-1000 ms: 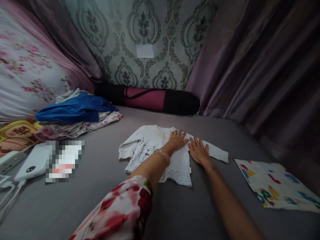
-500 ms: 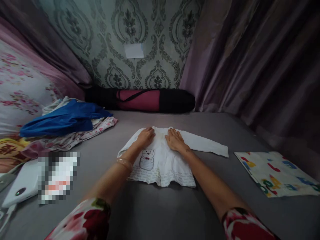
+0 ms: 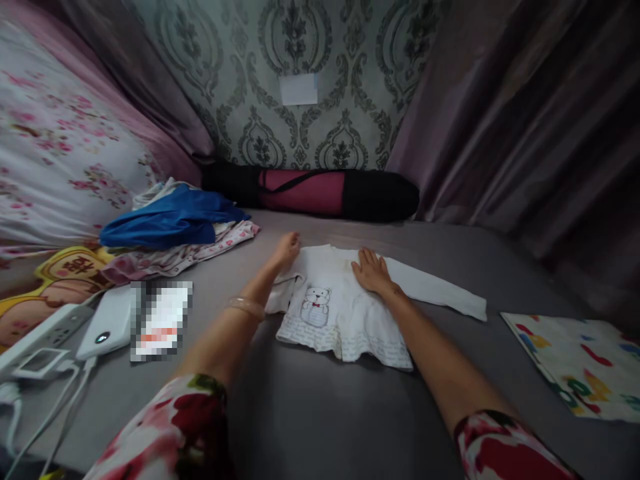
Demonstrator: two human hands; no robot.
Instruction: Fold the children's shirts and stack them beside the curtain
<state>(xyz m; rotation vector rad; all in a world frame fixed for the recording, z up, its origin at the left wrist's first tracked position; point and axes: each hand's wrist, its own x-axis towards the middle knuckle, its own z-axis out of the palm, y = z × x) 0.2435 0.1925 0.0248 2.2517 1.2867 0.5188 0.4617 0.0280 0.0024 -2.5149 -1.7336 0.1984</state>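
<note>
White shirt (image 3: 345, 300) lay on grey sheet (image 3: 310, 420), collar away, longest left to right | right hand (image 3: 372, 270) rested flat near its right shoulder, grip open, nearer its middle | left hand (image 3: 289, 249) curled at its left shoulder edge, hold on cloth could not be told

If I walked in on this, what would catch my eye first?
Probably the small white long-sleeved cloth shirt with a printed bear, spread mid-picture on the grey fabric surface, the right hand flat near one shoulder and the left hand by the other. Next, the bright blue crumpled cloth atop a heap of patterned fabric at the picture's left, and the long black-and-maroon cylindrical bag along the grey-green patterned wall.
</note>
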